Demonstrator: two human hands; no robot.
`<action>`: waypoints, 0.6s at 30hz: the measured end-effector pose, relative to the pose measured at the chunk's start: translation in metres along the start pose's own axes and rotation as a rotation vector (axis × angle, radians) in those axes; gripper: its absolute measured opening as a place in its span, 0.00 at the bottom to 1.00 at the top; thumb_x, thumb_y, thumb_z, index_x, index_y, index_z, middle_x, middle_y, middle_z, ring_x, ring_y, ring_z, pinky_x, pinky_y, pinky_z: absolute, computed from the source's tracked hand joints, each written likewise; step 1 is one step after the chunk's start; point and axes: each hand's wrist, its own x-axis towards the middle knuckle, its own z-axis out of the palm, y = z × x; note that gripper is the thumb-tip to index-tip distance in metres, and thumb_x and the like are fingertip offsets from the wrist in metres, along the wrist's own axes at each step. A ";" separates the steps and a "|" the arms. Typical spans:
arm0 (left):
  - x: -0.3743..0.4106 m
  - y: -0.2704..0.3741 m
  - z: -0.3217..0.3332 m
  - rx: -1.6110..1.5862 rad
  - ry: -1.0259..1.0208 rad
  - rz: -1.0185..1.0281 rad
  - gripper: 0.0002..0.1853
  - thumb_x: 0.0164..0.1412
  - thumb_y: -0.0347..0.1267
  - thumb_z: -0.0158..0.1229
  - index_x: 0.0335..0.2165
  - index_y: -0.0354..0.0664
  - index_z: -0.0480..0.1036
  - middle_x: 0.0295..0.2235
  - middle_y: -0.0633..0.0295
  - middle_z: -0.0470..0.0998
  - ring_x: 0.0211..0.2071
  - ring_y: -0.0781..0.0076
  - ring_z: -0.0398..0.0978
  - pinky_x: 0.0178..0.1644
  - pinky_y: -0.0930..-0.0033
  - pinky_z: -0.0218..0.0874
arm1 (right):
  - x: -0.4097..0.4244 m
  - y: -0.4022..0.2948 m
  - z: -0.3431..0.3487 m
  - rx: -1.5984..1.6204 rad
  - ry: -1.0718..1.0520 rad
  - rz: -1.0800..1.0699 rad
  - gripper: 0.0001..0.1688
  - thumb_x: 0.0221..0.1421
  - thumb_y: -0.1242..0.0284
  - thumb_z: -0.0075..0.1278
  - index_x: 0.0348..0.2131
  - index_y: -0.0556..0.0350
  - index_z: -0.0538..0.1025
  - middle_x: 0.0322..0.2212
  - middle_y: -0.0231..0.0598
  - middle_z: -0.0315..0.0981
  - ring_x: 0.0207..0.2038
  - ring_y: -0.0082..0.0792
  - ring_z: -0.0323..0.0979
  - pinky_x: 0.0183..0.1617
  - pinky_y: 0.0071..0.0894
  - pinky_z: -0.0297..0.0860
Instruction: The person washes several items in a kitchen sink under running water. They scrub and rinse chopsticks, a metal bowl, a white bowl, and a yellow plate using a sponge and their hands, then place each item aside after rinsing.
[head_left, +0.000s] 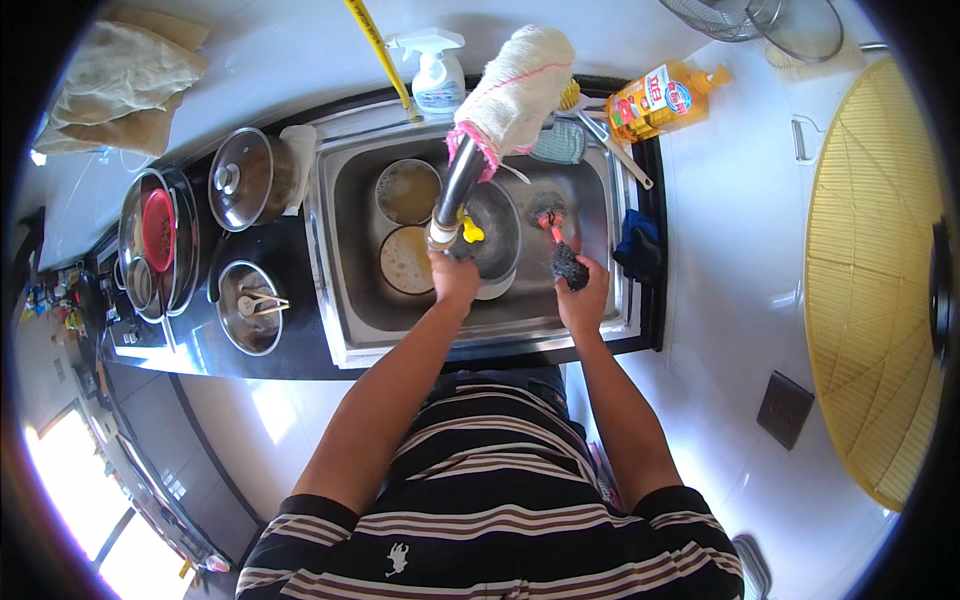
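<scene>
My left hand (455, 280) is at the faucet's outlet (441, 235), over the near left rim of a round metal pan (501, 238). Its fingertips are hidden, so I cannot tell whether it grips the pan or the outlet. Between the thumb and fingers of my right hand (586, 294) is a dark steel wool scrubber (570, 268). Just beyond it, a second steel wool scrubber (546, 204) with a red-orange handle (553, 223) lies in the sink (360, 304). Two round vessels, a far one (409, 192) and a near one (406, 260), hold cloudy liquid at the left.
Cloth wraps the faucet neck (517, 82) above the sink. Behind stand a white spray bottle (439, 75) and an orange detergent bottle (660, 101). Left on the black counter are a lidded pot (251, 180) and a metal bowl (251, 326) with utensils. A dark blue cloth (639, 244) hangs right.
</scene>
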 end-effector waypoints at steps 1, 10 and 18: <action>0.008 -0.014 0.015 0.139 0.031 0.160 0.34 0.52 0.22 0.49 0.59 0.35 0.53 0.49 0.39 0.68 0.44 0.47 0.75 0.37 0.55 0.73 | -0.001 0.000 -0.005 -0.008 0.007 0.000 0.30 0.39 0.75 0.62 0.46 0.52 0.71 0.43 0.48 0.67 0.49 0.52 0.66 0.56 0.46 0.63; -0.043 0.050 0.028 0.481 -0.123 0.598 0.43 0.55 0.22 0.49 0.65 0.43 0.39 0.56 0.33 0.59 0.52 0.34 0.66 0.55 0.45 0.60 | -0.011 0.011 -0.021 -0.031 0.086 -0.023 0.29 0.39 0.77 0.62 0.45 0.53 0.72 0.40 0.47 0.68 0.45 0.52 0.68 0.53 0.46 0.65; -0.012 -0.003 -0.018 0.573 -0.036 0.546 0.24 0.53 0.23 0.48 0.51 0.33 0.58 0.50 0.34 0.63 0.50 0.33 0.65 0.56 0.47 0.59 | -0.008 0.002 -0.011 -0.033 0.027 -0.044 0.31 0.40 0.78 0.61 0.47 0.51 0.70 0.42 0.48 0.67 0.50 0.52 0.64 0.57 0.47 0.61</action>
